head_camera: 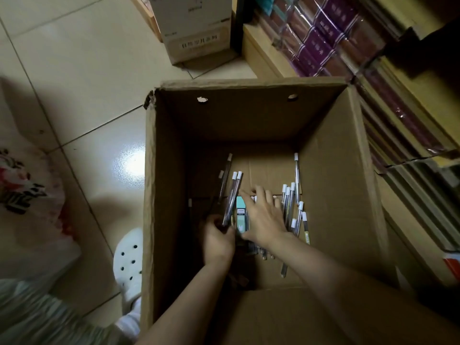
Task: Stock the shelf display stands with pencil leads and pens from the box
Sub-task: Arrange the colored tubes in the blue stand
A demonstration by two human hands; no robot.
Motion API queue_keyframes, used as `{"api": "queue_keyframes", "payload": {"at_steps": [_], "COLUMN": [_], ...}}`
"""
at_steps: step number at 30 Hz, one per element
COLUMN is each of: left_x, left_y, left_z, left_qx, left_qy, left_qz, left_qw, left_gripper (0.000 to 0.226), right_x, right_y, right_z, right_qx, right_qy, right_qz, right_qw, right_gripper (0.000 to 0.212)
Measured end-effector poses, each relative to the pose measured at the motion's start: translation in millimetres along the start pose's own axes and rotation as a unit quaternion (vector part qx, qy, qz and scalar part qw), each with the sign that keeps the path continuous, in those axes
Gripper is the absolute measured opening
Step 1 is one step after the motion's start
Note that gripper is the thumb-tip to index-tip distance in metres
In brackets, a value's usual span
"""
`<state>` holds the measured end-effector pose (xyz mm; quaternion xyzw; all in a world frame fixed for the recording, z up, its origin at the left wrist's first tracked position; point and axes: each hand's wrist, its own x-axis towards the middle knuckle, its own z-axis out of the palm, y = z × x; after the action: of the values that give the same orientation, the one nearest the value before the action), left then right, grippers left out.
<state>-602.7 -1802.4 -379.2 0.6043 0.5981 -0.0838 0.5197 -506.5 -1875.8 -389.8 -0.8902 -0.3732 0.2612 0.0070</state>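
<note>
L hand grips pens; R hand spread, released, over teal pack.

Lower ends of the pens hidden inside the left hand, at lower centre of the frame. Teal packet partly covered by the right hand; its print too small to read. Left inner wall of the box lost in shadow. Second carton cut by the top edge, label illegible. Book spines at upper right blurred. White shoe half hidden behind the box wall. Patterned bag cut by the left edge.
</note>
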Motion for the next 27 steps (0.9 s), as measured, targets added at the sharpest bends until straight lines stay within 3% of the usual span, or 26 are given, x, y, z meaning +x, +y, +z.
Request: {"api": "queue_keyframes", "payload": {"at_steps": [5, 8, 11, 14, 17, 19, 21, 23, 25, 27], "left_x": [-4.7, -7.5, -6.5, -9.0, -12.8, -16.9, -21.1, -25.6, -29.8, -33.8], "left_y": [-4.9, -2.0, 1.4, 4.1, 8.7, 19.3, 31.3, 40.6, 43.3, 37.9], "left_z": [0.5, 2.6, 3.6, 1.7, -5.8, -16.5, -30.6, -45.7, -57.7, -64.8], "left_qx": [0.017, 0.02, 0.031, 0.051, 0.043, 0.036, 0.015, -0.01, -0.02, -0.012], "left_qy": [-0.026, -0.057, -0.043, -0.067, -0.102, -0.075, -0.007, 0.047, 0.065, 0.057], "left_qz": [0.08, 0.123, 0.162, 0.189, 0.205, 0.213, 0.214, 0.216, 0.214, 0.209], "left_qw": [0.996, 0.991, 0.985, 0.978, 0.972, 0.974, 0.977, 0.975, 0.974, 0.976], "left_gripper": [0.02, 0.022, 0.032, 0.029, 0.015, 0.011, 0.013, 0.016, 0.015, 0.01], "right_x": [-7.0, -11.3, -17.9, -25.9, -32.7, -35.7, -42.5, -49.7, -54.0, -54.3], "right_y": [4.2, 5.2, 10.5, 16.9, 17.8, 20.0, 22.4, 20.2, 12.8, 4.3], "right_z": [4.5, 2.1, -5.3, -15.2, -22.6, -27.4, -29.3, -25.2, -14.0, -1.3], "right_qx": [0.004, 0.044, 0.167, 0.312, 0.396, 0.417, 0.33, 0.108, -0.117, -0.262], "right_qy": [0.002, 0.019, 0.002, -0.033, -0.01, 0.025, 0.035, -0.032, -0.106, -0.119], "right_qz": [0.006, 0.002, 0.011, 0.029, 0.038, 0.039, -0.035, -0.218, -0.362, -0.413], "right_qw": [1.0, 0.999, 0.986, 0.949, 0.917, 0.908, 0.943, 0.97, 0.919, 0.864], "right_gripper": [0.093, 0.085, 0.065, 0.047, 0.045, 0.049, 0.045, 0.04, 0.037, 0.038]}}
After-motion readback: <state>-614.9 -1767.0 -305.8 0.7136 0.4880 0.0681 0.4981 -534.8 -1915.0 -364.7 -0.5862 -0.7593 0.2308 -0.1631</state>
